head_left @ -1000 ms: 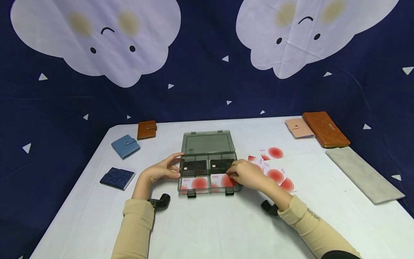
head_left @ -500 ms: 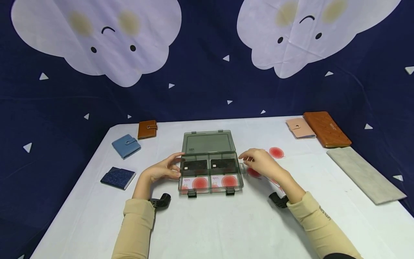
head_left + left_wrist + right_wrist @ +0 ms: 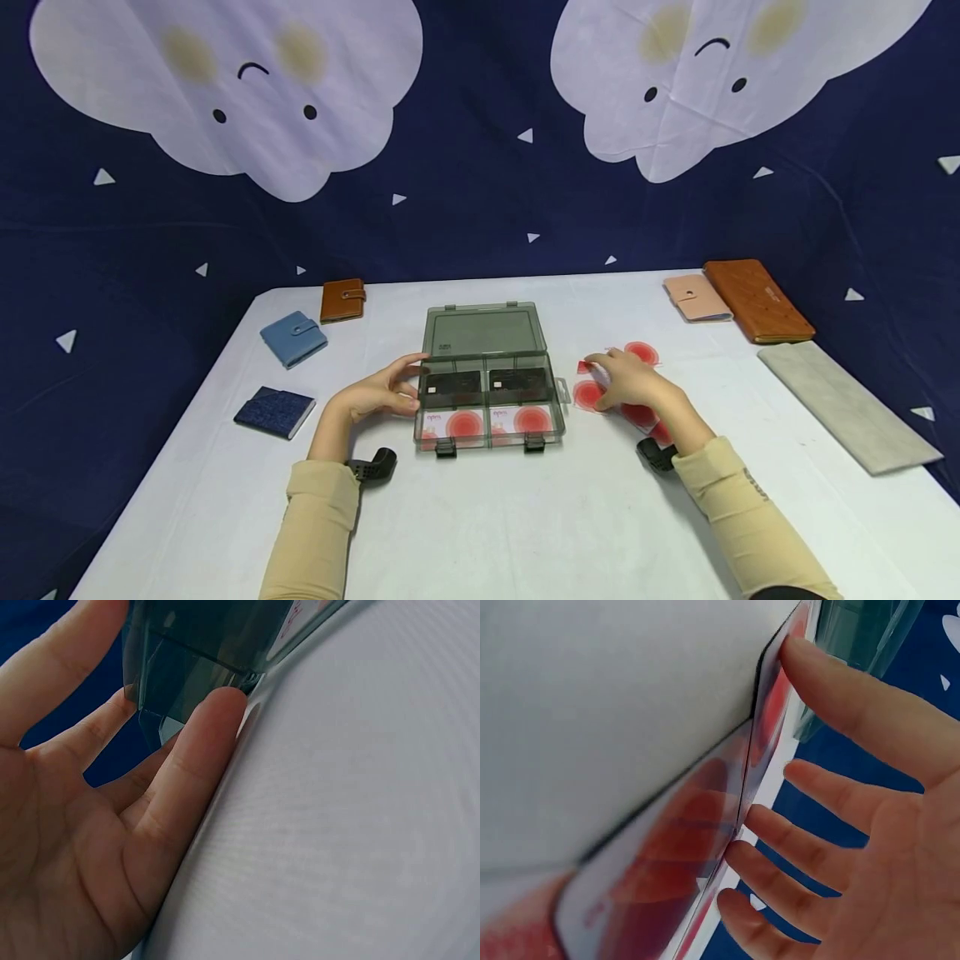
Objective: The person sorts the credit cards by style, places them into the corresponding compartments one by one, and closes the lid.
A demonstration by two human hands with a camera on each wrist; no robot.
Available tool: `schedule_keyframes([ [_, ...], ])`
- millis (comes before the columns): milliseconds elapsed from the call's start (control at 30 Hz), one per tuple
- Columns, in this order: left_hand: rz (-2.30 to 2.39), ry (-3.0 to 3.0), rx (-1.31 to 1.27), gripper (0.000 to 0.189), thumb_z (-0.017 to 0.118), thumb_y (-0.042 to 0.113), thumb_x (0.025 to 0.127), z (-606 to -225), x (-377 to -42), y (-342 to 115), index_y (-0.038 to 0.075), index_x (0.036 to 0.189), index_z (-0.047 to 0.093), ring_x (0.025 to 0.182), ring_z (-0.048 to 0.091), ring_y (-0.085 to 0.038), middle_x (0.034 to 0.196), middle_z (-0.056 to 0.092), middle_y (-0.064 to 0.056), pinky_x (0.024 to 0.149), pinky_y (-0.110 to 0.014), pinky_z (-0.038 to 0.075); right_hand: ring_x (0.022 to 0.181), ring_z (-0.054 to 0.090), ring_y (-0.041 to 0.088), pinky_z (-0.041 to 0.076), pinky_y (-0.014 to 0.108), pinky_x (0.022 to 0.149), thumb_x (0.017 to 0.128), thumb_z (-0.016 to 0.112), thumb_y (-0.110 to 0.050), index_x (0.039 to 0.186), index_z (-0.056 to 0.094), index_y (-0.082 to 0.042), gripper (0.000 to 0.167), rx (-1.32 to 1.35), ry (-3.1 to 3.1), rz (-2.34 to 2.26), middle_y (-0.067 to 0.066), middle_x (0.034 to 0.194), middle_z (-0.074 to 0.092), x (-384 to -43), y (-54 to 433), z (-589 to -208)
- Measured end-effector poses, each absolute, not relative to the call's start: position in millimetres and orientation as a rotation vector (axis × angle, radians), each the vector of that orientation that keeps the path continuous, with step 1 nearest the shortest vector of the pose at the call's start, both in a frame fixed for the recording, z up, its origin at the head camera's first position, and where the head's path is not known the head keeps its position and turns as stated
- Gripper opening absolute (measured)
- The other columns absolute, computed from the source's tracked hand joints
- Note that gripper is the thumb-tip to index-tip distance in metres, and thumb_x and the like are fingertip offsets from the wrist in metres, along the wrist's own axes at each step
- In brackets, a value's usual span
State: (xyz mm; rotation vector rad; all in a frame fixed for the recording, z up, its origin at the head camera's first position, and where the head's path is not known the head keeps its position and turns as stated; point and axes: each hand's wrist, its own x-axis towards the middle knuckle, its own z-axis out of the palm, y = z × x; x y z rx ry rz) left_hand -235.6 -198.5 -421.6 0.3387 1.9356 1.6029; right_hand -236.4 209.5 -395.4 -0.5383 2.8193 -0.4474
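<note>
A smoky-grey see-through case (image 3: pixel 485 332) stands with its lid raised at mid-table. Black cards (image 3: pixel 453 384) lie in its two back compartments, white cards with red circles (image 3: pixel 517 419) in the two front ones. My left hand (image 3: pixel 381 393) rests against the case's left side; in the left wrist view its thumb and fingers touch the clear wall (image 3: pixel 202 652). To the right, my right hand (image 3: pixel 636 385) reaches over several loose red-and-white cards (image 3: pixel 588 395). In the right wrist view its fingers are spread and the thumb tip touches one card (image 3: pixel 771 712).
At the left lie a brown wallet (image 3: pixel 342 301), a light blue wallet (image 3: pixel 294 339) and a dark blue wallet (image 3: pixel 274 412). A pink wallet (image 3: pixel 697 298), a larger brown wallet (image 3: pixel 757 300) and a flat grey pouch (image 3: pixel 847 407) lie at the right.
My right hand has left the case's front-right compartment and moved right, over the loose cards. The card in that compartment now shows in full. The left hand keeps its place.
</note>
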Motion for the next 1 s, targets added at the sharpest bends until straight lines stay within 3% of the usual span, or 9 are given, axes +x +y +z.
schedule_keyframes([
  [200, 1.599, 1.939, 0.338, 0.09, 0.067, -0.004, 0.078, -421.8, -235.9, -198.6, 0.015, 0.148, 0.015, 0.095, 0.051, -0.018, 0.148, 0.014, -0.02, 0.076, -0.031, 0.05, 0.101, 0.046, 0.042, 0.042, 0.054, 0.079, 0.06, 0.084, -0.021, 0.124, 0.053, 0.001, 0.075, -0.47, 2.869, -0.456, 0.028, 0.11, 0.048, -238.1, 211.6, -392.4],
  [300, 1.598, 1.939, 0.337, 0.09, 0.067, -0.004, 0.078, -421.7, -236.0, -198.3, 0.015, 0.148, 0.015, 0.095, 0.051, -0.017, 0.148, 0.014, -0.02, 0.076, -0.031, 0.05, 0.096, 0.049, 0.04, 0.042, 0.053, 0.078, 0.064, 0.083, -0.019, 0.117, 0.056, 0.003, 0.063, -0.454, 2.897, -0.555, 0.026, 0.104, 0.05, -240.1, 213.4, -390.3],
  [400, 1.598, 1.943, 0.334, 0.09, 0.068, -0.003, 0.078, -421.9, -236.0, -198.2, 0.016, 0.148, 0.016, 0.095, 0.051, -0.017, 0.148, 0.014, -0.02, 0.076, -0.031, 0.05, 0.099, 0.051, 0.041, 0.043, 0.051, 0.08, 0.073, 0.076, -0.013, 0.111, 0.055, 0.004, 0.046, -0.414, 2.86, -0.764, 0.03, 0.108, 0.053, -241.5, 215.8, -388.0],
  [533, 1.599, 1.941, 0.338, 0.09, 0.068, -0.003, 0.077, -422.8, -236.2, -198.7, 0.015, 0.148, 0.015, 0.094, 0.051, -0.017, 0.148, 0.014, -0.02, 0.075, -0.031, 0.049, 0.091, 0.054, 0.037, 0.047, 0.042, 0.073, 0.081, 0.066, -0.006, 0.108, 0.051, 0.002, 0.032, -0.29, 2.753, -1.121, 0.029, 0.108, 0.056, -241.1, 217.3, -382.8],
  [600, 1.596, 1.939, 0.344, 0.09, 0.068, -0.002, 0.078, -423.0, -236.2, -199.1, 0.015, 0.148, 0.015, 0.093, 0.051, -0.017, 0.148, 0.014, -0.021, 0.075, -0.03, 0.049, 0.09, 0.054, 0.035, 0.047, 0.037, 0.07, 0.082, 0.064, -0.007, 0.11, 0.05, 0.001, 0.031, -0.229, 2.726, -1.26, 0.028, 0.112, 0.054, -239.4, 215.6, -378.2],
  [733, 1.595, 1.934, 0.356, 0.091, 0.068, -0.002, 0.078, -423.0, -236.1, -199.9, 0.014, 0.148, 0.014, 0.092, 0.052, -0.015, 0.148, 0.012, -0.022, 0.075, -0.03, 0.05, 0.07, 0.057, 0.021, 0.048, 0.028, 0.06, 0.083, 0.065, -0.008, 0.113, 0.047, 0.003, 0.036, -0.168, 2.659, -1.512, 0.016, 0.093, 0.059, -234.7, 206.2, -366.1],
  [833, 1.597, 1.931, 0.355, 0.09, 0.067, -0.002, 0.078, -422.9, -236.2, -199.5, 0.015, 0.148, 0.014, 0.092, 0.052, -0.016, 0.148, 0.013, -0.021, 0.075, -0.03, 0.05, 0.057, 0.05, 0.009, 0.046, 0.023, 0.053, 0.084, 0.065, -0.009, 0.116, 0.046, 0.004, 0.039, -0.165, 2.589, -1.656, 0.004, 0.081, 0.056, -230.6, 195.6, -359.2],
  [1000, 1.597, 1.937, 0.35, 0.09, 0.067, -0.003, 0.078, -422.6, -236.2, -198.1, 0.016, 0.148, 0.015, 0.093, 0.053, -0.016, 0.148, 0.015, -0.02, 0.076, -0.031, 0.05, 0.057, 0.05, 0.008, 0.044, 0.023, 0.051, 0.087, 0.063, -0.013, 0.126, 0.047, 0.001, 0.044, -0.228, 2.528, -1.728, 0.01, 0.091, 0.061, -223.8, 175.0, -356.3],
])
